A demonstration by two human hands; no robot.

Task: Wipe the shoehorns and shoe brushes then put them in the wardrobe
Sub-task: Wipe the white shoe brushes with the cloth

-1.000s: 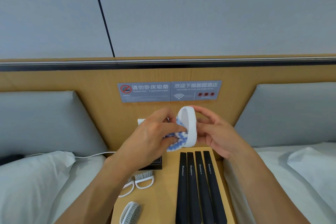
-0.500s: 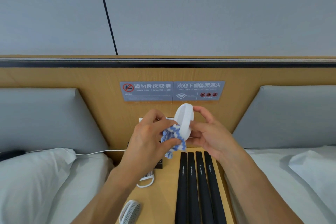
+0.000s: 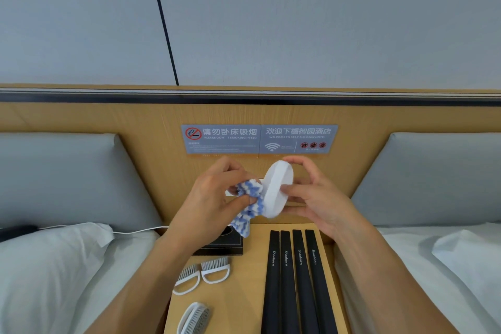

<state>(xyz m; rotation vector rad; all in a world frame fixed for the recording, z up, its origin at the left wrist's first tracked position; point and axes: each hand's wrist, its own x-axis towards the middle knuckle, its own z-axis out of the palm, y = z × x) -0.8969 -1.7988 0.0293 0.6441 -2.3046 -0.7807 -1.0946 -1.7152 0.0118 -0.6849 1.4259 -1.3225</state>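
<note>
My left hand [image 3: 214,198] gripped the bunched striped cloth [image 3: 250,202] against the white shoe brush [image 3: 276,190], held up above the far worktop [image 3: 244,293]. My right hand [image 3: 317,195] pinched the brush on edge. Best to rotate it steadily, wiping back and rim, keeping the cloth clear of bristles.

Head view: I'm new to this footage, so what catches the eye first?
Dead centre, the right hand holds a white brush while the left hand rubs it with a blue-striped cloth. Below, four black shoehorns lie side by side on the nightstand.
</note>
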